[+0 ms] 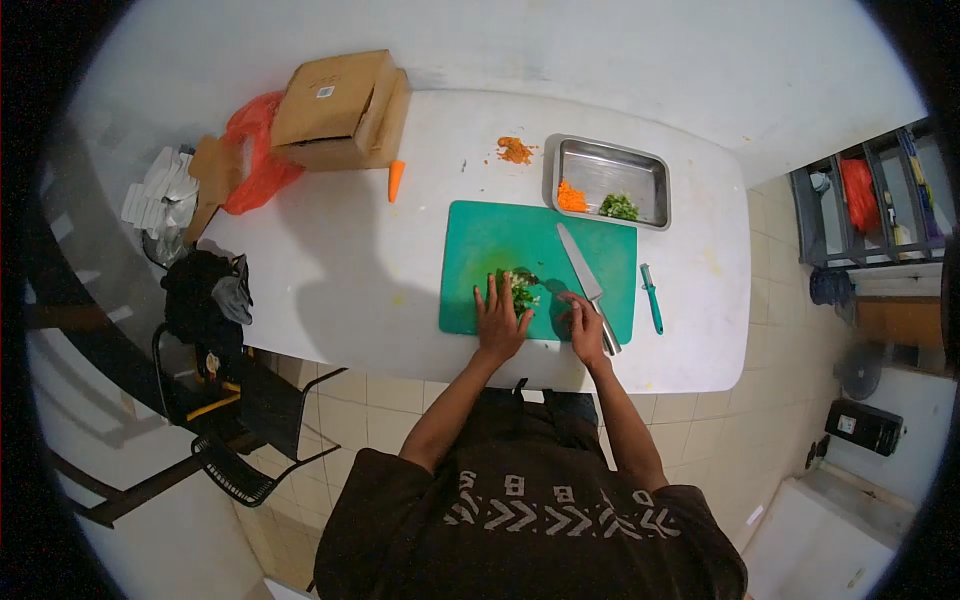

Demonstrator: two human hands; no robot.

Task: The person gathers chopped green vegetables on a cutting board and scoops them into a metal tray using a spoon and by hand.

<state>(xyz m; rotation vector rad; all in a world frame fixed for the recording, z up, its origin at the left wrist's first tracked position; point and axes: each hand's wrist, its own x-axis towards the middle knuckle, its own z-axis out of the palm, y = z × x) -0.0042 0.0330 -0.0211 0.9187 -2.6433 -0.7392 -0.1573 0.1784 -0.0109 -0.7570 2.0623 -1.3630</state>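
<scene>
My left hand [498, 322] lies on the green cutting board [475, 235] with its fingers spread. Its inner edge touches a small heap of chopped green vegetable [522, 296], partly hidden by that hand. To the right, my right hand [586, 332] hovers over or rests on the board, fingers loosely bent and apart, with nothing visible in them. Right beside it lies a kitchen knife [580, 262], blade pointing away from me and handle reaching the board's near edge. I cannot tell whether the hand touches the handle.
Behind the board, a metal tray [612, 168] holds diced carrot [571, 196] and chopped greens [619, 207]. A peeler [652, 300] lies right of the board. Carrot peelings [515, 150], a carrot piece [396, 181], cardboard boxes [335, 105] and a red plastic bag [258, 150] are farther back and left.
</scene>
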